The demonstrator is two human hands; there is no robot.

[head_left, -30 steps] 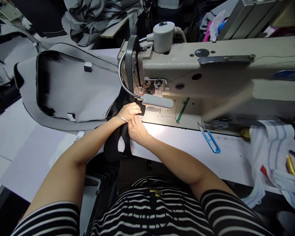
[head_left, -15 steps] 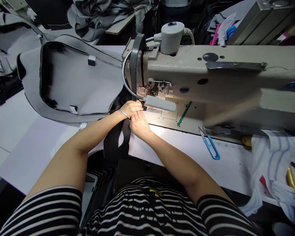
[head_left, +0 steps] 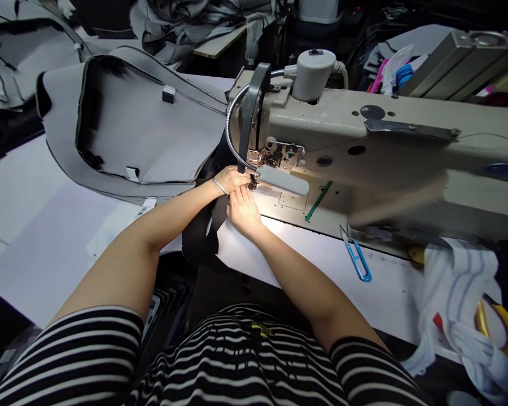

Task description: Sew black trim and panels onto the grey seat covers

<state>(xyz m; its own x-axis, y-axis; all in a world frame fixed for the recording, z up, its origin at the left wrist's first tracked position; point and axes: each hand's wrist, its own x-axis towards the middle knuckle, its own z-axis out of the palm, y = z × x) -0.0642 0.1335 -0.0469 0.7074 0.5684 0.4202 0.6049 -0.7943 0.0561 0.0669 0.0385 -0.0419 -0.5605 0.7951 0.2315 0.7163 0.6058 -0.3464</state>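
Both hands are close together at the needle end of a sewing machine (head_left: pixel 322 124), beside its presser foot (head_left: pixel 253 182). My left hand (head_left: pixel 232 179), with a bracelet at the wrist, is closed on a black fabric strap (head_left: pixel 197 228). Just in front of it, my right hand (head_left: pixel 244 211) pinches the strap's edge, its fingers bent and pressed together; the fingertips are partly hidden. The strap hangs in a loop over the table's front edge. Left of the machine lies a large grey fabric piece (head_left: pixel 152 135) with black edging, reaching up to my left hand.
A small lamp (head_left: pixel 283 180) lights the stitching spot. Blue thread snips (head_left: pixel 358 259) and a green stick (head_left: pixel 318 200) lie to the right, with striped cloth (head_left: pixel 457 282) and yellow-handled scissors (head_left: pixel 502 327) farther over. More grey fabric (head_left: pixel 173 28) is heaped behind.
The view has tilted and shifted a little. Both hands stay together at the needle area, and the presser foot now shows beside the fingers. The strap loop below has changed shape slightly.
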